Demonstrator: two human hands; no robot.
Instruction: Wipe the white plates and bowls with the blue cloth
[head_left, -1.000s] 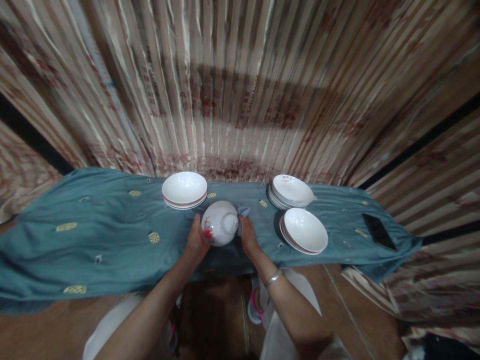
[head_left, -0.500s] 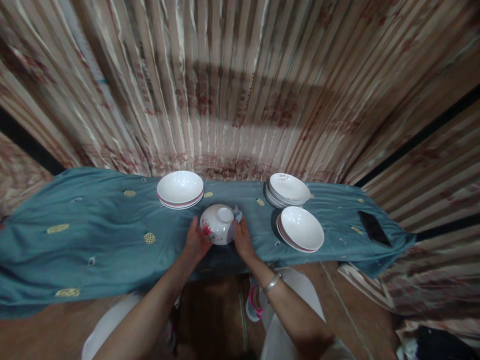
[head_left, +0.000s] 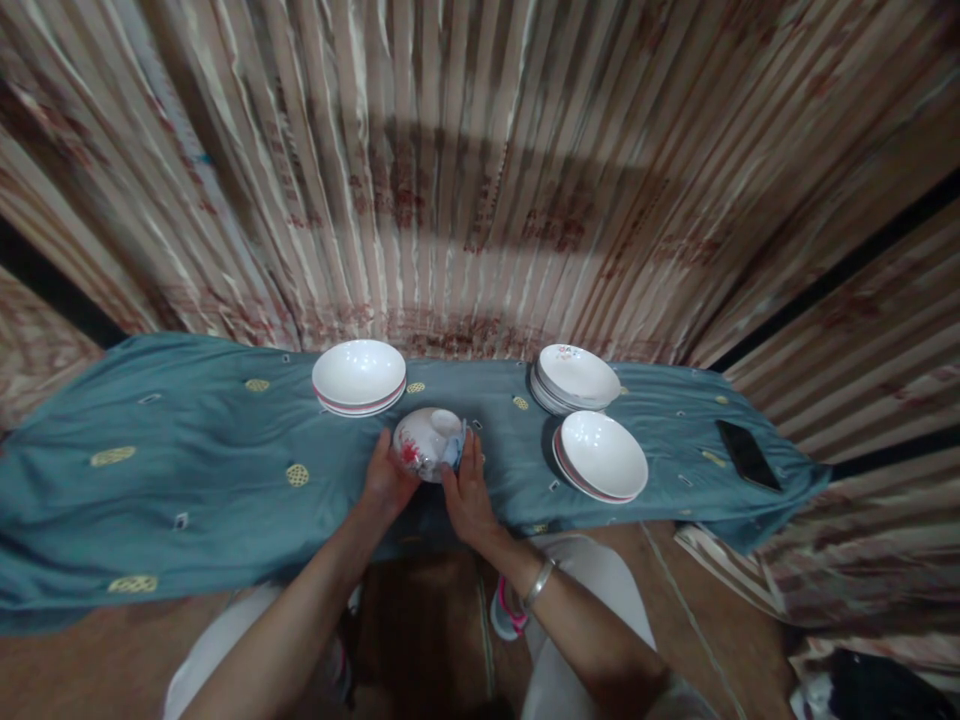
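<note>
A white bowl [head_left: 421, 440] with red flowers is tipped so its outside and foot ring face me, above the front middle of the cloth-covered table. My left hand [head_left: 390, 480] grips its left side by the rim. Against the bowl's right side, my right hand [head_left: 469, 490] presses a small light-blue cloth [head_left: 454, 446], its fingers closed over it. The bowl's inside is hidden. Behind and left of it stands a stack of white bowls [head_left: 360, 375] with reddish rims.
To the right sit a stack of white plates or shallow bowls [head_left: 579, 375] and, nearer, another bowl stack [head_left: 604, 455]. A black phone [head_left: 748, 455] lies at the right end of the teal tablecloth [head_left: 225, 480]. A pleated curtain [head_left: 450, 200] hangs behind.
My right hand has moved left with the blue cloth, from the bowl's edge onto its outer side near the foot. The bowl has turned and shifted slightly left in my left hand.
</note>
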